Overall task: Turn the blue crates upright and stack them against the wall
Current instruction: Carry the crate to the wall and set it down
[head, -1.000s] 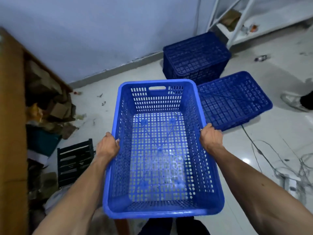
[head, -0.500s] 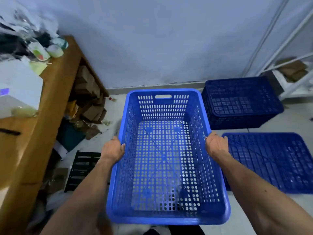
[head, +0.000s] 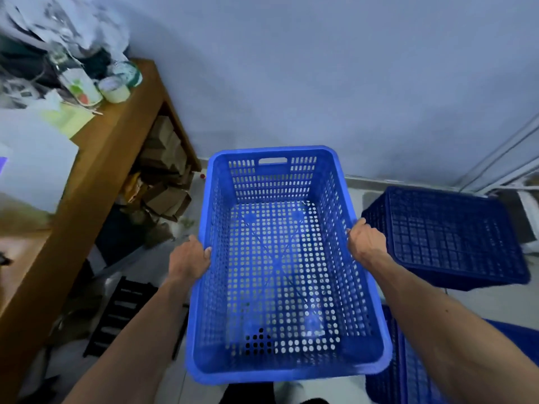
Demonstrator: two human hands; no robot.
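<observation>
Upright, the empty blue crate [head: 287, 266] is clamped between both hands [head: 189, 259] [head: 366, 242] at its side rims.

Gripping an upright blue crate [head: 287, 266] by its long rims, left hand [head: 189, 259] and right hand [head: 366, 242], facing the wall [head: 320, 83].

The crate [head: 280, 287] at centre is showing bright blue, perforated with rows of round holes and slots. The far-right crate [head: 449, 237] is showing dark blue with a square grid. The desk [head: 96, 170] at left is showing brown; the wall [head: 320, 68] is showing pale grey-blue.
</observation>
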